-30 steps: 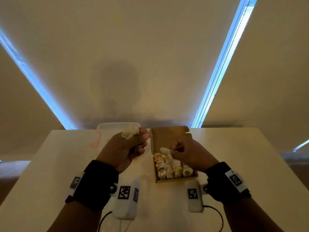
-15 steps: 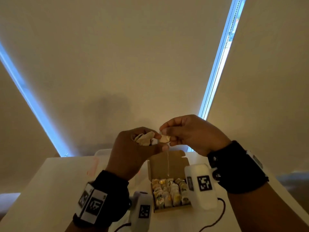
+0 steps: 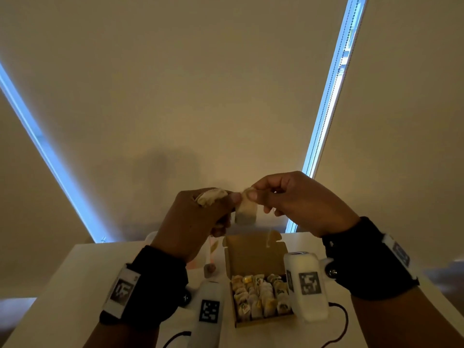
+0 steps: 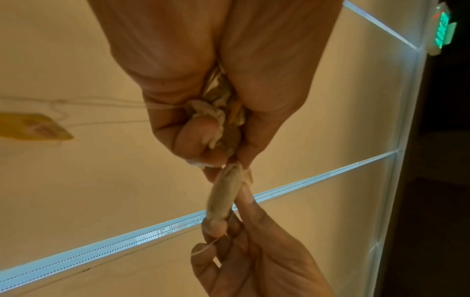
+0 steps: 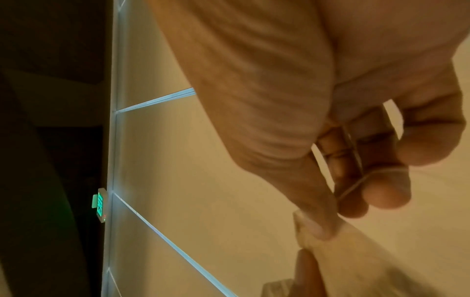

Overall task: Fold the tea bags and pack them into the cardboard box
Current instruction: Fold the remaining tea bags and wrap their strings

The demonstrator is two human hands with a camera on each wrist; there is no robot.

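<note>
Between your thumb tips, one tea bag (image 3: 247,212) hangs, pinched by your right hand (image 3: 301,202) and left hand (image 3: 193,217); left fingers also clamp a bunch (image 3: 211,195), above the box (image 3: 253,254).

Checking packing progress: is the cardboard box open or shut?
Open: the cardboard box has its lid raised, with rows of folded tea bags visible inside.

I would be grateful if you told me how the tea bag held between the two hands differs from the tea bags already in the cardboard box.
The held tea bag hangs flat and unfolded in the air, pinched at its top by the right hand and the left hand; the packed tea bags are folded small and stand in tight rows in the cardboard box. Its string dangles loose; theirs do not show. All are pale paper.
</note>
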